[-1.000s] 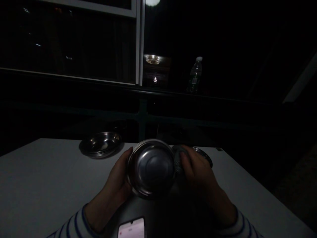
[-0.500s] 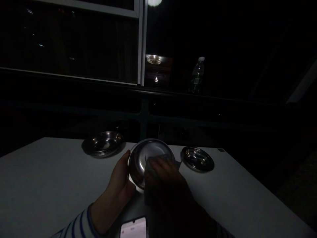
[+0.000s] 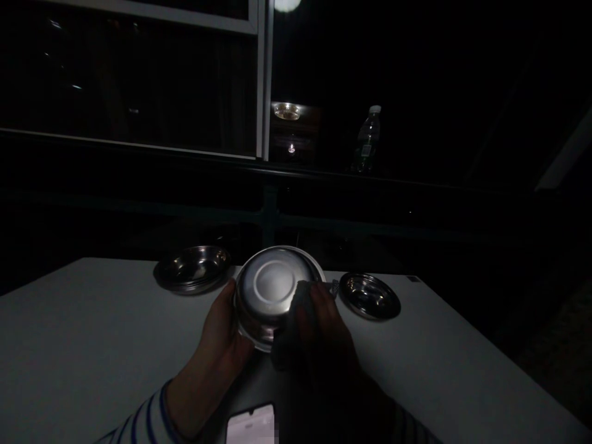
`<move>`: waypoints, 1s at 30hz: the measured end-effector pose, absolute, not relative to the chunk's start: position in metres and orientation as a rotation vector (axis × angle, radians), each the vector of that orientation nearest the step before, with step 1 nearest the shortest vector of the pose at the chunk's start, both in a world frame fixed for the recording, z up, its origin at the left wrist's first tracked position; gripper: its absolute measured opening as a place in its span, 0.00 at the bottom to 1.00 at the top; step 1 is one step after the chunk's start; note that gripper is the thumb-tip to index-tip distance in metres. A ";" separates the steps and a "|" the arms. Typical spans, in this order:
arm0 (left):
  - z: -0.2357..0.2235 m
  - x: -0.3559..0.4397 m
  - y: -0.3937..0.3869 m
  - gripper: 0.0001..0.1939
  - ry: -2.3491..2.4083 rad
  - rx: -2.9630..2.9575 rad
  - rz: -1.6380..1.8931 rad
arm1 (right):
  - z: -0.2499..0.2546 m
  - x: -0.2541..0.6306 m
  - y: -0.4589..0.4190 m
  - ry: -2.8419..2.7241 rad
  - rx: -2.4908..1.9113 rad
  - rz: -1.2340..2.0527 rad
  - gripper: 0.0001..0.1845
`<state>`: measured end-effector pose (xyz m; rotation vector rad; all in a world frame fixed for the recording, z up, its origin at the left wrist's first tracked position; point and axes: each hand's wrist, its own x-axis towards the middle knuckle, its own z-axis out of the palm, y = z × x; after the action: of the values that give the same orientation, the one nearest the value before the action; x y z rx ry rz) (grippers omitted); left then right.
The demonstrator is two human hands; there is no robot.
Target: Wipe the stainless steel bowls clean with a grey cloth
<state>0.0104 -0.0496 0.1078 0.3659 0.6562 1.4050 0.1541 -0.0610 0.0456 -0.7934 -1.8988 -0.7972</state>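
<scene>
A shiny metal bowl (image 3: 274, 282) is held up over the table, its underside with a ringed base facing me. My left hand (image 3: 219, 336) grips the bowl's left rim. My right hand (image 3: 328, 333), in deep shadow, presses a grey cloth (image 3: 303, 302) against the bowl's right side. Cloth folds stick out past the fingers toward the right. The far fingers of the left hand are hidden behind the bowl.
Stacked metal bowls (image 3: 192, 269) stand at the table's back left, and another metal bowl (image 3: 370, 297) at the right. A lit phone (image 3: 251, 425) lies at the near edge of the white table (image 3: 115, 327). A plastic bottle (image 3: 369, 139) stands on the dark sill behind.
The bowl has tilted so its base ring now shows more fully. My right hand and the cloth have shifted slightly right across its surface. The left hand keeps its grip.
</scene>
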 end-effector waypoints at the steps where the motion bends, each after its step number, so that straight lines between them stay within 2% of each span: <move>1: 0.107 0.011 -0.051 0.12 0.662 0.387 1.401 | 0.049 0.160 -0.060 -1.891 -0.821 -0.740 0.34; 5: 0.102 0.016 -0.057 0.11 0.741 0.409 1.348 | 0.066 0.182 -0.055 -1.909 -1.013 -0.442 0.29; 12: 0.099 0.019 -0.060 0.10 0.855 0.330 1.345 | 0.056 0.154 -0.060 -2.095 -0.705 -0.809 0.22; 15: 0.099 0.020 -0.060 0.10 0.874 0.328 1.346 | 0.059 0.158 -0.057 -2.180 -0.677 -0.801 0.22; 20: 0.102 0.023 -0.061 0.09 0.906 0.335 1.361 | 0.063 0.170 -0.050 -2.148 -0.889 -0.720 0.26; 26: 0.099 0.021 -0.060 0.11 0.878 0.335 1.275 | 0.054 0.157 -0.058 -2.247 -0.630 -0.806 0.20; 30: 0.101 0.021 -0.061 0.10 0.889 0.359 1.336 | 0.065 0.175 -0.052 -2.199 -0.864 -0.678 0.23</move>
<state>0.0209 -0.0612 0.1007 0.3590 0.8893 1.3363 0.1755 -0.0515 0.0652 -0.8644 -2.1992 -0.6783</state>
